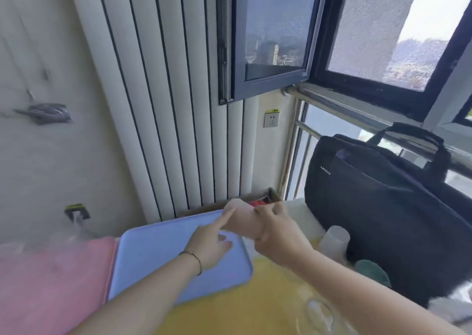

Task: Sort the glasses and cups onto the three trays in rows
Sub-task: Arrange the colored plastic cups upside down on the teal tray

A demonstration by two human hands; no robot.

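Both hands are up over the far right corner of the blue tray, and between them is a pale translucent cup, lifted off the tray and badly blurred. The right hand has it, fingers curled in around the cup from the right. The left hand comes in from the other side with its forefinger stretched up to the cup; whether it pinches or only touches, the blur will not let me tell.

The blue tray lies flat, flanked by the pink tray touching its left edge and the yellow tray against its near right corner. Just behind the held cup sits a cardboard box, tight against the wall panels.

Off to the right on the desk it is crowded: a frosted cup and a green cup stand just beside a black laptop bag, which walls off that side. A clear glass stands near the yellow tray's right side, under the right forearm.
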